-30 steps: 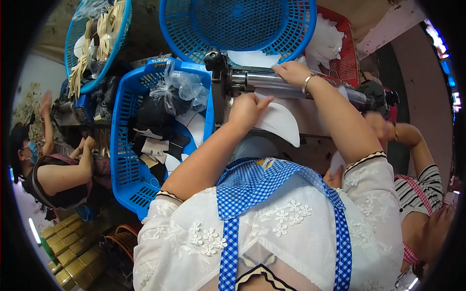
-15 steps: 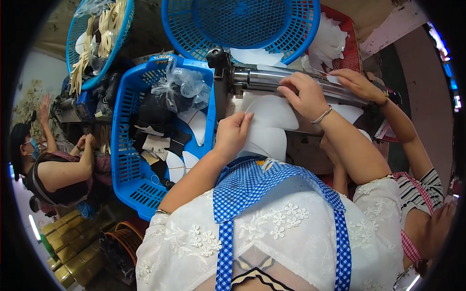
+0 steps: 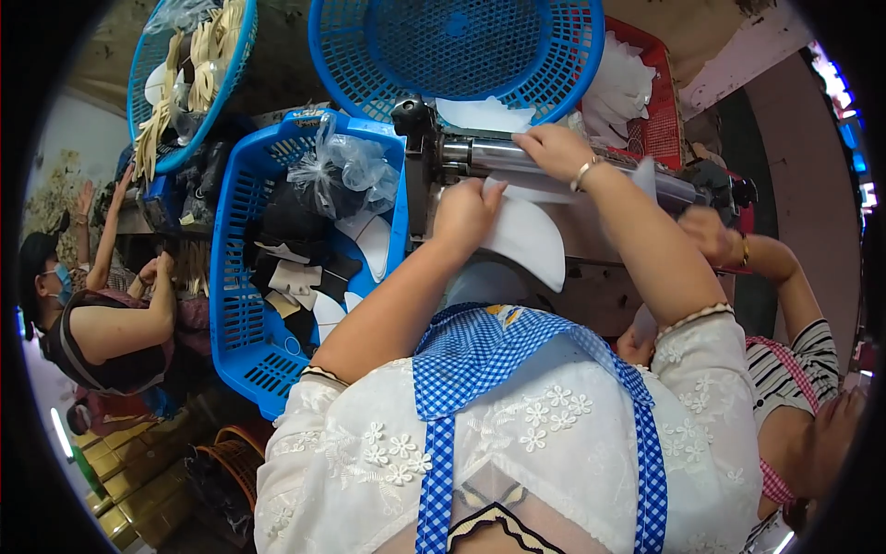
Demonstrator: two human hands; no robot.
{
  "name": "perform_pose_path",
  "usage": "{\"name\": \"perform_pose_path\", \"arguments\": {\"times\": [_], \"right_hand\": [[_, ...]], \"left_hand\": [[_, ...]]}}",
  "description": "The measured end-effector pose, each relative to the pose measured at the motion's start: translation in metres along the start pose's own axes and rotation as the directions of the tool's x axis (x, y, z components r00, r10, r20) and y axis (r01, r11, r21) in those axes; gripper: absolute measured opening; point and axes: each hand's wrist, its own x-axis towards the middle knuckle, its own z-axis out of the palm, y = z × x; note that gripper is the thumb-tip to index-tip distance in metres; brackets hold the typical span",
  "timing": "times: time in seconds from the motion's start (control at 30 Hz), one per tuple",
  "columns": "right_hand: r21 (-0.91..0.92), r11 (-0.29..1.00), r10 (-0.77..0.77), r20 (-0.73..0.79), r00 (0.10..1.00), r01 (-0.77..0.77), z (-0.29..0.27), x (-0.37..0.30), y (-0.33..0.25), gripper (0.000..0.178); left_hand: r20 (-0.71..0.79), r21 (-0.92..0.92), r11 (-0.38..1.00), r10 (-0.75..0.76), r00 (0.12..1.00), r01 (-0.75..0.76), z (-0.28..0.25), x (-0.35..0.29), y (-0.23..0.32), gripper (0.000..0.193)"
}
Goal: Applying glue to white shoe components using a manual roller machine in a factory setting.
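My left hand (image 3: 469,217) is closed on the near edge of a white curved sheet piece (image 3: 535,242), thumb on top. The piece hangs tilted in front of the metal roller (image 3: 503,155) of a machine. My right hand (image 3: 561,153) reaches over the roller, its fingers bent down at the far side beside white pieces (image 3: 484,114); whether it grips one is hidden. Another pale piece (image 3: 531,187) lies close under the roller. More pale pieces (image 3: 484,280) rest by my apron, partly covered.
A blue basket (image 3: 242,268) with dark and white pieces and plastic bags stands left. Behind the roller are a round blue basket (image 3: 355,88) and a red basket (image 3: 666,111). A co-worker's blurred hand (image 3: 711,235) is at right; another hand (image 3: 635,349) sits lower. Another person (image 3: 115,328) works left.
My left hand has lifted a white piece toward the roller. My right hand has moved left and over the roller's far side. The co-worker's hand has come down off the roller.
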Motion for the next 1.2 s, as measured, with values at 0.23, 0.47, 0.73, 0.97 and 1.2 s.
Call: {"name": "perform_pose_path", "arguments": {"times": [0.23, 0.47, 0.73, 0.97, 1.2], "right_hand": [[0.061, 0.948, -0.301, -0.159, 0.94, 0.314, -0.026, -0.023, -0.033, 0.008], [-0.097, 0.915, -0.392, 0.004, 0.92, 0.391, -0.022, -0.068, -0.032, 0.009], [0.536, 0.827, 0.025, 0.269, 0.963, -0.171, -0.032, -0.04, -0.036, 0.015], [0.03, 0.996, -0.086, 0.161, 0.983, 0.082, -0.023, -0.042, -0.039, 0.026], [0.141, 0.932, 0.242, 0.439, 0.865, -0.333, 0.009, 0.017, 0.017, 0.023]], "left_hand": [[0.168, -0.281, 0.959, 0.011, 0.986, 0.037, -0.032, -0.031, -0.025, 0.021], [0.102, -0.193, 0.979, -0.047, 0.994, 0.066, -0.04, -0.061, -0.018, 0.018], [0.108, -0.269, 0.96, -0.055, 0.993, 0.083, -0.038, -0.038, -0.003, 0.031], [0.218, -0.048, 0.996, -0.067, 0.974, 0.079, -0.026, -0.028, -0.004, 0.04], [0.127, 0.048, 0.998, -0.041, 0.991, 0.036, -0.014, 0.009, 0.002, 0.043]]}}
